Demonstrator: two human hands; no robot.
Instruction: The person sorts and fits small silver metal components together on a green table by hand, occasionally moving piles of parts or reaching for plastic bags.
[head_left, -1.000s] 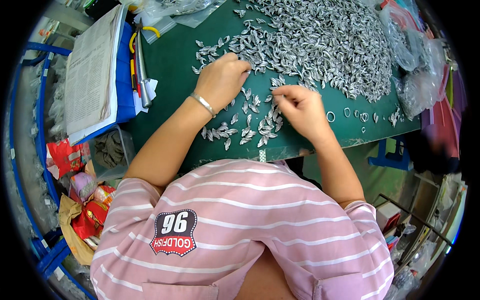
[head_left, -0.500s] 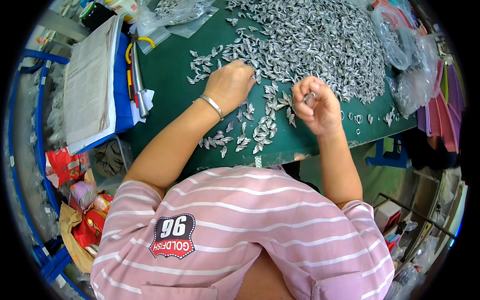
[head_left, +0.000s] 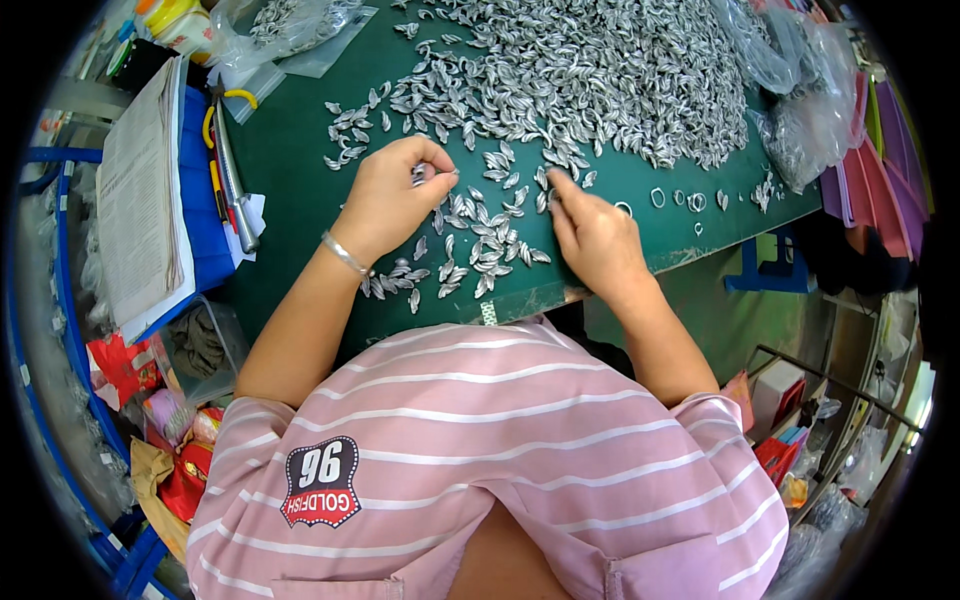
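Metal leaves (head_left: 620, 80) heaped beyond right hand (head_left: 600, 240) and left hand (head_left: 390, 200), long axes mixed. Right hand nearer the bulk, fingertips down at loose leaves (head_left: 541, 180); can't tell if pinching. Left hand curled round leaves, thumb against forefinger. Versus half a second ago: right hand rolled palm-down, left hand drawn back.

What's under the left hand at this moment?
Green table shows around the left hand. Silver pieces show in the gap between thumb and fingers, held or lying beyond, I can't tell. Whatever lies beneath the palm is covered.
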